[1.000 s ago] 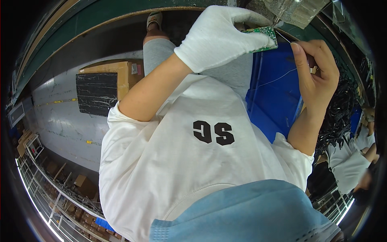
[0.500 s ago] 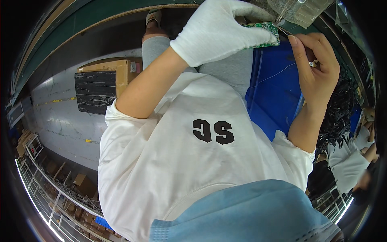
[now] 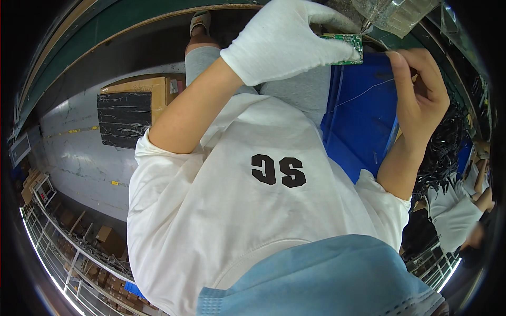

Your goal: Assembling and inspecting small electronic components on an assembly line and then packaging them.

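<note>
My left hand (image 3: pixel 287 45), in a white knit glove, pinches a small green circuit board (image 3: pixel 352 50) between thumb and fingers. The board's populated face shows partly; the glove covers the rest. Just past its far edge is a slim metal tip (image 3: pixel 366 25), next to a clear plastic piece (image 3: pixel 395 16). My bare right hand (image 3: pixel 419 87) is to the right of the board and apart from it, thumb and forefinger pressed together on a thin silvery wire (image 3: pixel 363 94). From those fingers the wire trails down and left across a blue bin (image 3: pixel 361 118).
The blue bin stands beside my grey-clad leg. A heap of black cables (image 3: pixel 440 150) lies at the right, with another person (image 3: pixel 456 210) beyond. On the floor at left is a cardboard box (image 3: pixel 139 87) with a black-wrapped package (image 3: pixel 125 120). The green bench edge (image 3: pixel 132 23) curves along the top.
My right hand has drawn back slightly to the right and down, away from the circuit board. The left hand and board have shifted only a little.
</note>
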Action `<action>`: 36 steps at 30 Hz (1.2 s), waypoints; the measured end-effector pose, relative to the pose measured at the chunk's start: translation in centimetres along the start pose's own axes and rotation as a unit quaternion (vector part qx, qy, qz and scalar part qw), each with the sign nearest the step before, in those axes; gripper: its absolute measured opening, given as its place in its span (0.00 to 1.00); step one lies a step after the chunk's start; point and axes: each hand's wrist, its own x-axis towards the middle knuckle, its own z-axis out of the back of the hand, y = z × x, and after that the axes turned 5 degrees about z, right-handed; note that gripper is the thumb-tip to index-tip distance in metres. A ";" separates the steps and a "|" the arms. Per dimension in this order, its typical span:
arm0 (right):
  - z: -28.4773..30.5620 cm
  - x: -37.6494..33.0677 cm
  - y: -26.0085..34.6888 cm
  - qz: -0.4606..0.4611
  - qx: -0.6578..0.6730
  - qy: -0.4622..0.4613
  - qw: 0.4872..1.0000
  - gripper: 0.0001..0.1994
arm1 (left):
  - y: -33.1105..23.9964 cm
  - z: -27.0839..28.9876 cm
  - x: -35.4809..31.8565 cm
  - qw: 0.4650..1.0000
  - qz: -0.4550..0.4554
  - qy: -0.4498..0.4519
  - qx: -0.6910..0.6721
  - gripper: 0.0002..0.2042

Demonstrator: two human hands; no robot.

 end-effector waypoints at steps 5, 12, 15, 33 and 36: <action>0.1 -2.1 -2.0 -0.077 0.268 -0.067 0.958 0.06 | 0.2 0.0 -0.5 0.999 0.043 0.022 -0.003 0.16; 0.1 -4.6 -2.2 -0.240 0.485 -0.025 0.841 0.08 | 1.3 0.1 -0.9 0.996 0.067 0.038 -0.042 0.17; -0.6 -5.3 -3.3 -0.266 0.454 -0.021 0.850 0.07 | 0.8 0.0 -0.8 0.994 0.086 0.025 -0.059 0.18; -1.1 -6.0 -4.3 -0.290 0.422 0.018 0.859 0.06 | -1.1 0.4 -0.2 0.998 0.066 -0.009 0.001 0.18; -1.1 -6.1 -4.2 -0.293 0.417 0.021 0.860 0.06 | -1.1 0.4 -0.1 0.998 0.062 -0.004 0.011 0.18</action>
